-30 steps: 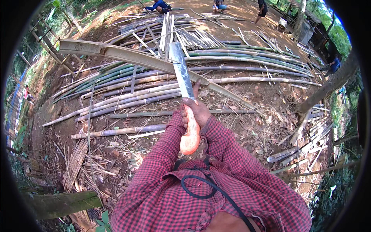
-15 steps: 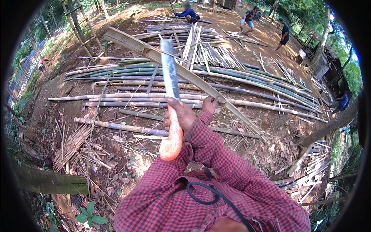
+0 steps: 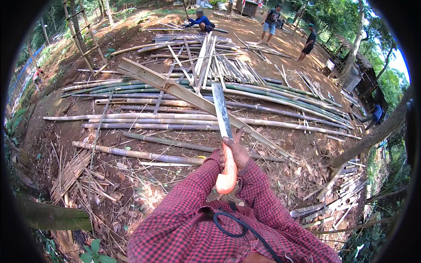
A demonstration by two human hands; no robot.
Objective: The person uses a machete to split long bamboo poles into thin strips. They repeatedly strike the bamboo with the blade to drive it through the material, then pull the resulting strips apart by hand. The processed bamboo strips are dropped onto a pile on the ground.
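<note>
My right hand [image 3: 239,154] is wrapped round the orange wooden handle of a machete [image 3: 223,111]. Its broad grey blade points up and away, crossing in front of a long split bamboo piece [image 3: 180,92]. That piece slants from the upper left down to the right, with its hollow inner side showing. Behind the machete, my left hand [image 3: 238,133] grips the bamboo's edge; part of this hand is hidden by the blade and the right hand. My left forearm [image 3: 193,184] passes behind the machete handle.
Several bamboo poles [image 3: 149,116] lie across the ground ahead, with pale split strips [image 3: 237,68] beyond. Thin sticks [image 3: 72,175] are heaped at left. A tree trunk [image 3: 368,131] leans in at right, a ladder [image 3: 83,37] stands far left. People [image 3: 201,22] are in the distance.
My right hand and the machete have moved right and lower in the picture, with the blade tilting more leftward. My left hand stays on the split bamboo. A distant person now stands more upright.
</note>
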